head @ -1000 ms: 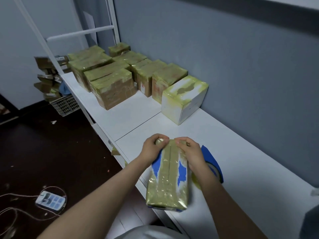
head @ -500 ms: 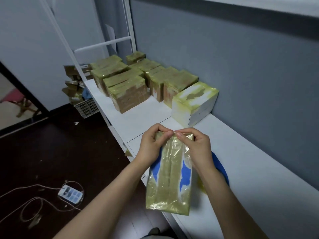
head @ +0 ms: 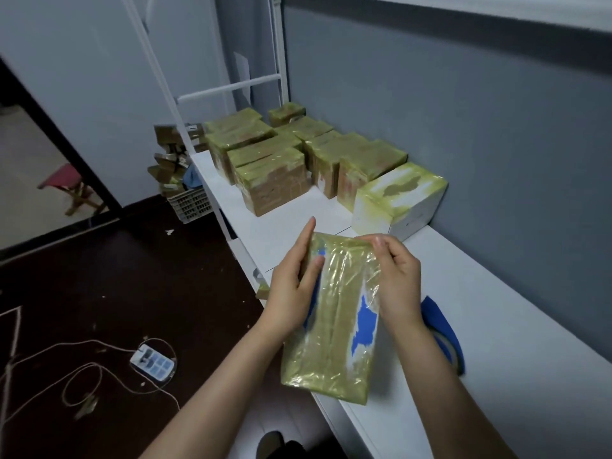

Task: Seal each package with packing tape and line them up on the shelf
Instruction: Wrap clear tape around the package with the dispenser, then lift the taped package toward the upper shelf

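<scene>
The flat, oblong package (head: 331, 319), wrapped in glossy yellow-green tape with blue patches showing through, is held in the air over the front edge of the long white shelf (head: 496, 326), its far end tipped upward.

Half a second ago both hands pinched that far end with their thumbs meeting. Now the left hand (head: 293, 289) has let go of the pinch. Its fingers are straight along the package's left side, the forefinger points up past the far end, and the thumb lies flat on the taped face. The right hand (head: 395, 279) has shifted to the far right corner, where thumb and forefinger pinch the film, and the other fingers curl down the right edge. Both forearms reach in from below.

A blue tape roll (head: 443, 329) lies on the shelf just behind the right wrist. Farther along stands a white box with a yellow-taped top (head: 400, 200), and beyond it is a cluster of taped brown cartons (head: 275, 183).

The view has swung left, so a white power strip (head: 152, 362) on the dark floor (head: 132, 276) and a red stool (head: 66, 180) in a doorway now show.
</scene>
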